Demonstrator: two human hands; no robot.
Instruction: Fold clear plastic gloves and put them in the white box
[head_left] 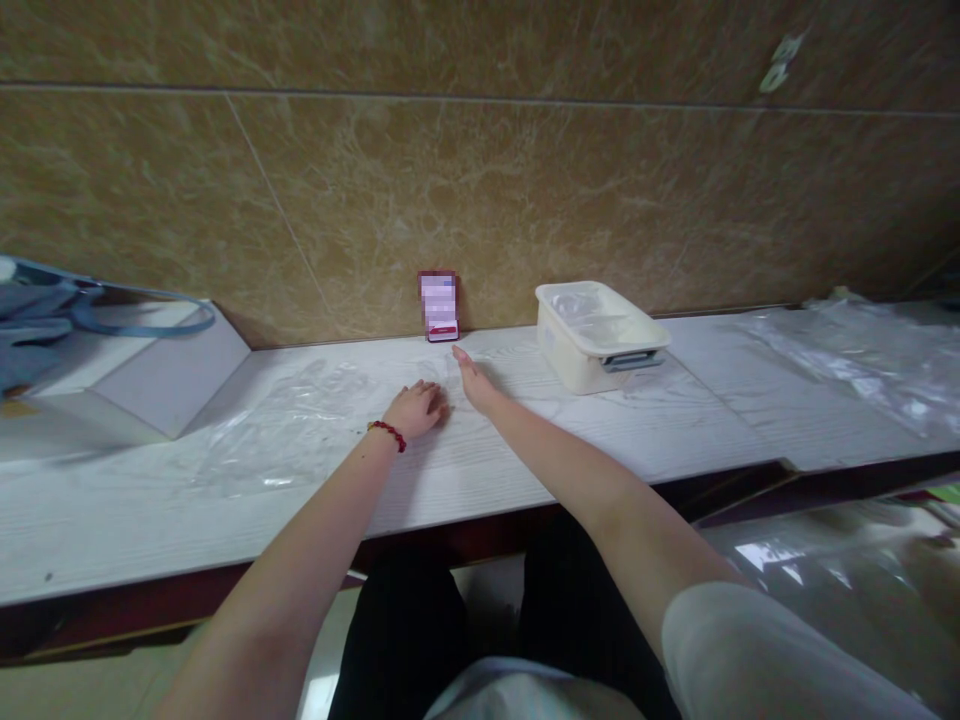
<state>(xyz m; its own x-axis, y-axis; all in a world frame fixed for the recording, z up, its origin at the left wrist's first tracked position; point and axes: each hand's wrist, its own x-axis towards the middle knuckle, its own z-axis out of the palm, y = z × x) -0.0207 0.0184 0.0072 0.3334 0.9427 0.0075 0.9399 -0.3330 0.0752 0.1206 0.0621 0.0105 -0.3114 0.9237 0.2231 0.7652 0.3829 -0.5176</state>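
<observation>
My left hand (417,408), with a red beaded bracelet (388,433) at the wrist, rests low over the white wood-grain table (480,470). Its fingers are loosely bent and apart, and I see nothing in them. Just to its right, my right hand (473,381) stands on edge with the fingers stretched forward, also holding nothing. Beyond the right fingertips a phone (441,306) with a lit screen leans upright against the wall. To the right of both hands sits a cream plastic bin (574,357) with a grey handle clip, clear plastic inside it.
A clear plastic bag (289,420) lies flat left of my hands, and more clear plastic (870,350) is heaped at the far right. A white box (161,385) with a blue strapped bag (34,335) on it stands at the left. Brown marbled wall (450,180) rises behind.
</observation>
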